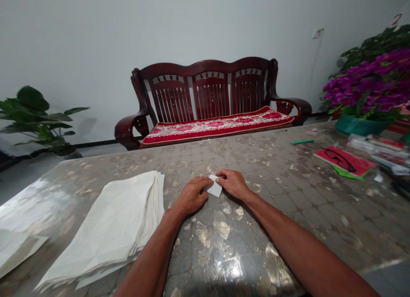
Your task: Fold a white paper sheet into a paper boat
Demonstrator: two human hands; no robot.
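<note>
While the left hand [193, 195] and right hand [234, 184] pinch the small white paper [215, 189], uneven pulling could crease or tear it.

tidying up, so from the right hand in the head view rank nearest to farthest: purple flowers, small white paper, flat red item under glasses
1. Small white paper, touching the right hand
2. Flat red item, to the right
3. Purple flowers, farther back on the right
</note>
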